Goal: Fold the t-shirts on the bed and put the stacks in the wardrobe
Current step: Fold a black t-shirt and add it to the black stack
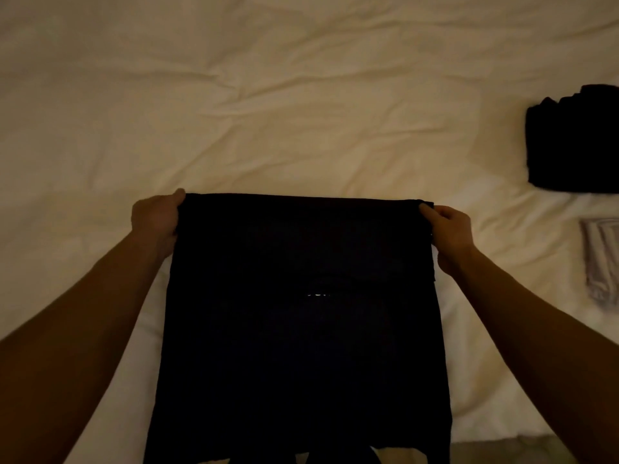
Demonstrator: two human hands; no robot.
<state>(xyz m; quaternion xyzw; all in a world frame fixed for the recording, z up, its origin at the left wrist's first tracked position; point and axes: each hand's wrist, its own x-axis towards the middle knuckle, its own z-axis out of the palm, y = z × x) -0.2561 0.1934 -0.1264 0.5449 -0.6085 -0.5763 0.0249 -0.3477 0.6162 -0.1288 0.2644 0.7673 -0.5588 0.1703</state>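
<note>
A dark t-shirt (301, 329) hangs as a long narrow panel over the near part of the bed (234, 112), its top edge straight and level. My left hand (155, 219) grips the upper left corner, thumb on top of the fabric. My right hand (447, 236) pinches the upper right corner the same way. The shirt's lower end drops past the bed's near edge and out of view. A small pale mark shows near the shirt's middle.
A stack of folded dark garments (572, 142) lies on the bed at the right edge of view. Below it sits a folded pale striped cloth (603, 259). The cream sheet is wrinkled across the far half.
</note>
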